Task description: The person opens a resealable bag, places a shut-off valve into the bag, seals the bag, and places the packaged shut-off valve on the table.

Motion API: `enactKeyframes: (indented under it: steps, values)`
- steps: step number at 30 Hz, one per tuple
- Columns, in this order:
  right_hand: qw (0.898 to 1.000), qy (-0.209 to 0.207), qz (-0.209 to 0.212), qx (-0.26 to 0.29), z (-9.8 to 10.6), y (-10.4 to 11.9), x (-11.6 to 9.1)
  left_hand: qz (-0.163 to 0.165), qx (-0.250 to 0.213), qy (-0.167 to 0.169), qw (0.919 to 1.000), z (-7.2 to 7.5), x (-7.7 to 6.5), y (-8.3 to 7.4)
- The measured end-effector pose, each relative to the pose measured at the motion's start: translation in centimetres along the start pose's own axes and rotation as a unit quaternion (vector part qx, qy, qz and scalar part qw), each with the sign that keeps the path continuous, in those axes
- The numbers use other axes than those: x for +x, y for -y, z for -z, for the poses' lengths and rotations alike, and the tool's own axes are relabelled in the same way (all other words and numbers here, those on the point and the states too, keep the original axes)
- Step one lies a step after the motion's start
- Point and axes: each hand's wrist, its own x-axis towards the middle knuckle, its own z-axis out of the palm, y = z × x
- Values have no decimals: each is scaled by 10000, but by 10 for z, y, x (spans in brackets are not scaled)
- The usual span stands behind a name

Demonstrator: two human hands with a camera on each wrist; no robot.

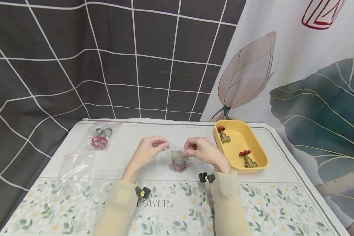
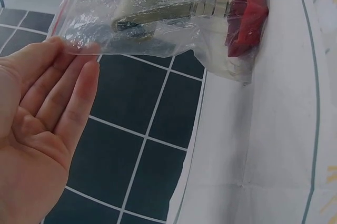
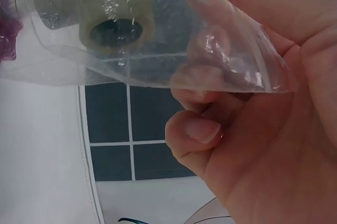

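Note:
Both hands hold up a clear zip bag (image 2: pixel 174 48) by its top corners, over the white part of the table. My left hand (image 1: pixel 149 149) pinches one corner between thumb and fingertips. At the opposite corner, my right hand (image 1: pixel 205 150) grips the plastic between thumb and curled fingers. Inside the bag is a brass valve (image 3: pixel 113 8), its open pipe end toward the bag's mouth and its red handwheel (image 2: pixel 247 16) at the bottom, low over the table.
Right of the hands, a yellow tray (image 1: pixel 262 154) holds two brass valves (image 1: pixel 248 161) with red handwheels. At the back left lies a bagged valve (image 1: pixel 99 142) with a red handwheel. Flat clear bags (image 1: pixel 76 167) lie in front of it. A dark gridded curtain (image 1: pixel 153 72) hangs behind the table.

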Motion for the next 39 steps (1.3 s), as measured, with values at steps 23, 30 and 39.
enactKeyframes:
  steps: [23, 30, 39]
  values:
    - [9999, -137, 84, -36, -6, 4, 5, -42, 17, 26, 10000, -1, 0, -2]
    - [9988, -310, 327, -194, -14, 10, 10, -66, -2, 96, 9999, -2, 1, 0]
    - [9977, -367, 572, 74, -17, 7, 12, -81, 75, 47, 9999, -4, 1, -1]
